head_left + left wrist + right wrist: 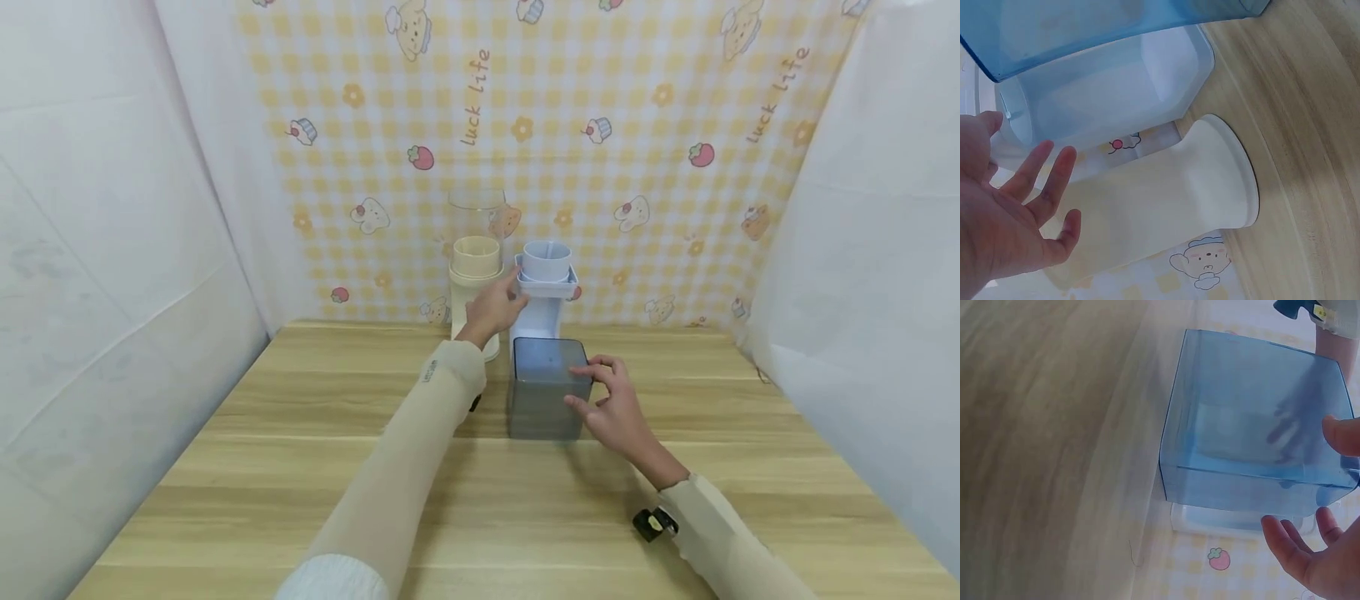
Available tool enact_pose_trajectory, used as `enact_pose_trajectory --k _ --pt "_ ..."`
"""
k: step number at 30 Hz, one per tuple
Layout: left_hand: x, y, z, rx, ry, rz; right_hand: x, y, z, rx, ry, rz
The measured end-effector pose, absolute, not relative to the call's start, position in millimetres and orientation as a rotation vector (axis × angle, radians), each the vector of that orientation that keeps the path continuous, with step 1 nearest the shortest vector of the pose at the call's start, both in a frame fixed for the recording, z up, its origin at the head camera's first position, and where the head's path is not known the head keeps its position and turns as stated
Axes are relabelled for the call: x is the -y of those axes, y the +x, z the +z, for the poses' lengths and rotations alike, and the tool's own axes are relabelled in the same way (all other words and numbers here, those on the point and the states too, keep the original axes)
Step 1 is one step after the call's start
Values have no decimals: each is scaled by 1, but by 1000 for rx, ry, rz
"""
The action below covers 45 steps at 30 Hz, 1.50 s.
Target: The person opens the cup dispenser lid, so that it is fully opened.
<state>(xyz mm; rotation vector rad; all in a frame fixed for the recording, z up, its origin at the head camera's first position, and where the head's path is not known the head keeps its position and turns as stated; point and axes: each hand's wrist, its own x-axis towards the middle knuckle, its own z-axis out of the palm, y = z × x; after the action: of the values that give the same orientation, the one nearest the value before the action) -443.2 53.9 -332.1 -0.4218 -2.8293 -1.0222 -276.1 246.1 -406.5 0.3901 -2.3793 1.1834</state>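
A pale blue stand (537,315) with a square tray and a round cup-shaped collar (547,262) on top stands at the back. My left hand (495,308) is at the tray's left side, its thumb by the rim and its other fingers loosely spread, as the left wrist view (1022,206) shows. In front of the stand, a tinted see-through box (546,410) stands upright on the table. My right hand (617,407) is at the box's upper right corner, thumb against the front face and index finger at the side. Its remaining fingers are spread.
A cream stand (459,308) with a clear, tall container (477,212) on top is just left of the blue one, partly behind my left hand. Behind the wooden table (315,467) hangs a checked cloth (645,167); white sheets (855,250) flank both sides.
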Motion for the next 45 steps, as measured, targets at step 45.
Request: enact_pose_trajectory --k 45 --pt "-59 -459 -336 2809 -400 -1000 -256 -324 -411 2345 371 1256"
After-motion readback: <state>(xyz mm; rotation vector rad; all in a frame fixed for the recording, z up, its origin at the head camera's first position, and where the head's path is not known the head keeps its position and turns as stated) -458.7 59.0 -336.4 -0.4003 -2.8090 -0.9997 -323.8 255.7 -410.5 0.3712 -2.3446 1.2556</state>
